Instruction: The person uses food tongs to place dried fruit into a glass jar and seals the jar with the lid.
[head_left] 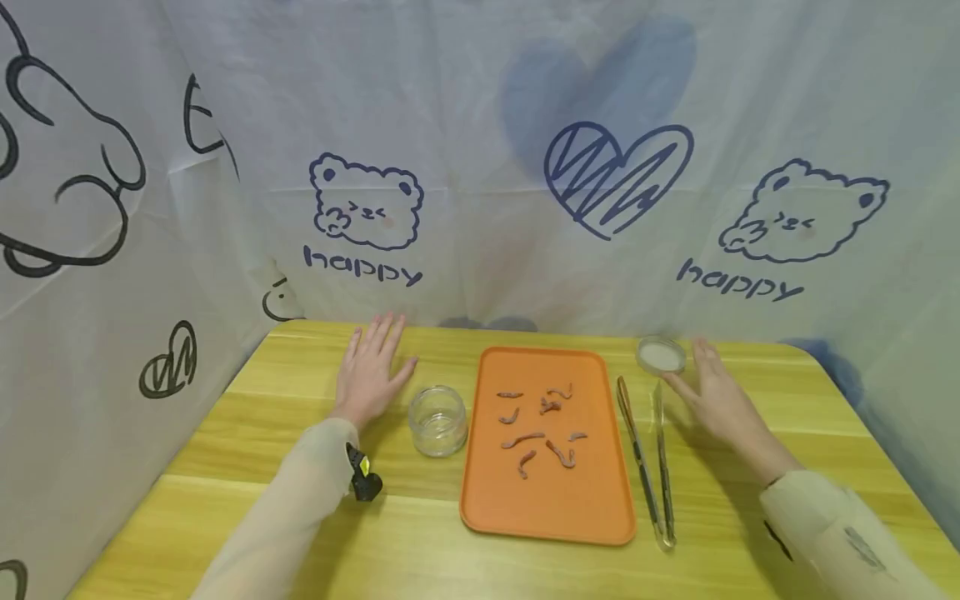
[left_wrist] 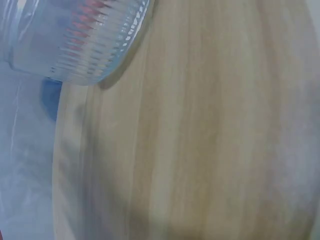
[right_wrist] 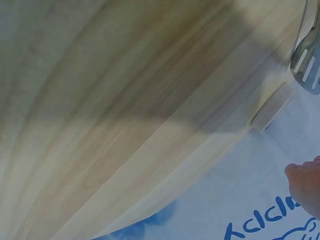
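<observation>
My left hand rests on the table with its fingers straight and spread, holding nothing. Just right of it stands a clear, ribbed glass jar, without a lid on it; the left wrist view shows the jar's ribbed side. My right hand lies on the right side, fingers extended, its thumb close to a round pale lid. Whether thumb and lid touch I cannot tell. Metal tongs lie spread between that hand and an orange tray. On the tray are several brown, worm-like pieces.
The wooden table ends at a white cloth printed with bears and hearts, which hangs behind and on the left. A black strap device sits at my left wrist. The slotted tongs tip shows in the right wrist view.
</observation>
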